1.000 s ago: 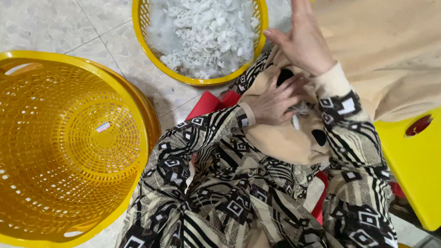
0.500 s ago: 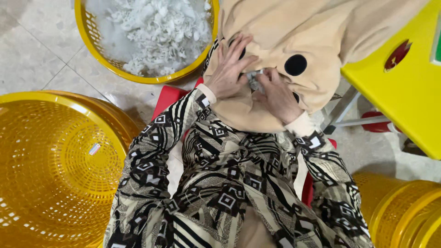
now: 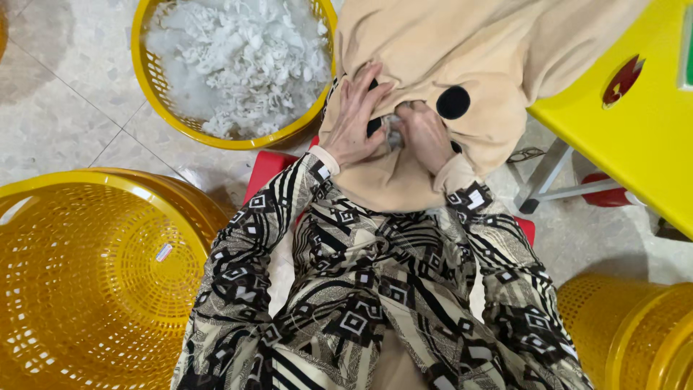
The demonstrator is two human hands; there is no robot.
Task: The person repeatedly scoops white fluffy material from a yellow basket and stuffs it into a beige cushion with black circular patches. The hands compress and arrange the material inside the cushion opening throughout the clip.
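hands [image 3: 390,130] pressed into tan plush [image 3: 462,58], baskets [image 3: 231,72] close around

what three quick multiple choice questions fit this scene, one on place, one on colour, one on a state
1. Where is the basket of white stuffing?
A. on the yellow table
B. on the floor ahead of the person's left hand
C. on the lap

2. What colour is the fabric piece?
A. beige
B. blue
C. green

3. How do the left hand and right hand stand?
A. both in the stuffing
B. both pressed on the fabric
C. both at the person's sides

Answers: 1 B, it stands on the tiles; 2 A, beige with black spots; 3 B, both fingers sit at its opening.
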